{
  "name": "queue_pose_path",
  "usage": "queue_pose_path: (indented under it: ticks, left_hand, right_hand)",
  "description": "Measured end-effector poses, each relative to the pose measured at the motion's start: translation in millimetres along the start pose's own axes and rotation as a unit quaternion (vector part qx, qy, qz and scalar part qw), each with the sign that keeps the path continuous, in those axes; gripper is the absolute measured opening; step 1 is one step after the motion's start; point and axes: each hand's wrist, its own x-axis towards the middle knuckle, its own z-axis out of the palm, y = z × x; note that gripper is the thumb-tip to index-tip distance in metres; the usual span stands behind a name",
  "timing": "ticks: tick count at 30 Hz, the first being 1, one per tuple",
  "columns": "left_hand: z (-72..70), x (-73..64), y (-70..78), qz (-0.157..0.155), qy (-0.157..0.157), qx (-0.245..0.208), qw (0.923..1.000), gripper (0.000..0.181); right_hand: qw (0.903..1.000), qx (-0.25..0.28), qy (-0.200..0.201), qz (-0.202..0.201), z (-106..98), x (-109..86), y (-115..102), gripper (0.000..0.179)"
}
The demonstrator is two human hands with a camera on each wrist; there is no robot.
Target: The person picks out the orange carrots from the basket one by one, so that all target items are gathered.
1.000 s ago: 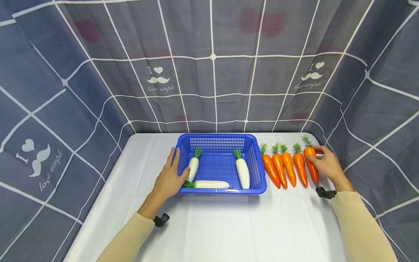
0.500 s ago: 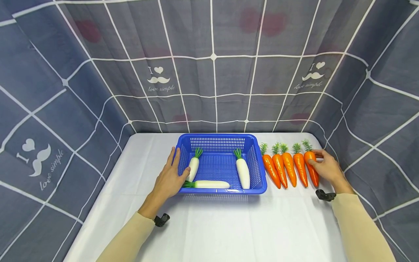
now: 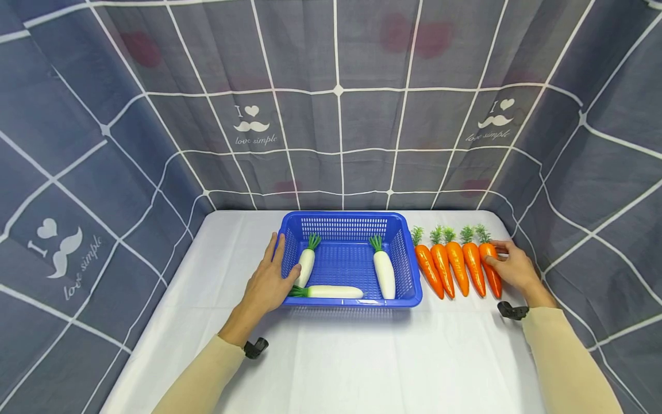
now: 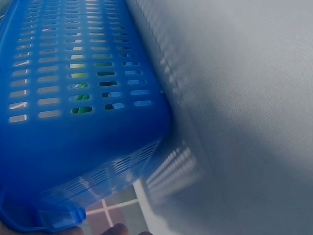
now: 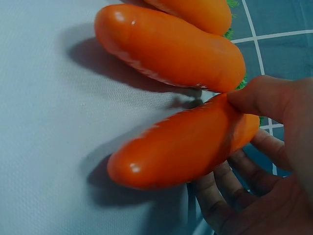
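My left hand (image 3: 266, 284) rests at the left side of the blue plastic basket (image 3: 341, 302), its fingers fairly straight along the rim and the thumb over the edge. Three white radishes lie inside: an upright-lying one at the left (image 3: 306, 267), one along the front wall (image 3: 333, 292) and one at the right (image 3: 384, 273). On the right, my right hand (image 3: 517, 270) holds the rightmost carrot (image 3: 489, 270) between thumb and fingers. In the right wrist view that carrot (image 5: 171, 152) lies beside the neighbouring carrot (image 5: 166, 46), the thumb on its upper side.
Several carrots (image 3: 457, 267) with green tops lie in a row right of the basket, on the white tablecloth (image 3: 341, 356). A grey-blue checked curtain (image 3: 305, 172) stands behind and at both sides.
My right hand has drawn the rightmost carrot slightly nearer and to the left, closer to its neighbour, so the tops line up. The left hand and basket have not moved.
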Motion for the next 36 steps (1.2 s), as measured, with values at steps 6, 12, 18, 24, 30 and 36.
queue_pose_path:
  ticks: [6, 12, 18, 24, 30, 36]
  left_hand:
    - [-0.2, 0.6, 0.2, -0.003, -0.001, -0.001, 1.0, 0.098]
    - [-0.6, 0.1, 0.3, -0.004, -0.003, 0.0, 1.0, 0.098]
    - [-1.2, -0.8, 1.0, -0.002, -0.006, 0.0, 1.0, 0.098]
    - [-0.5, -0.4, 0.6, -0.002, -0.004, 0.0, 1.0, 0.098]
    - [-0.5, -0.3, 0.6, 0.0, -0.002, -0.001, 1.0, 0.098]
    - [-1.0, -0.2, -0.3, 0.002, -0.001, 0.003, 1.0, 0.099]
  right_hand:
    - [0.9999, 0.006, -0.009, 0.004, -0.7, -0.2, 0.6, 0.069]
    - [0.9998, 0.012, -0.015, 0.007, -2.3, -0.8, 0.6, 0.071]
    - [0.9998, 0.015, -0.01, 0.001, -4.3, -2.7, 1.6, 0.072]
    - [0.9999, 0.013, -0.005, 0.0, -5.0, -3.3, 4.0, 0.073]
    - [1.0, 0.004, 0.008, 0.003, -4.9, -4.1, 5.3, 0.074]
    - [0.9997, 0.001, 0.021, 0.015, -3.8, -6.9, 2.9, 0.074]
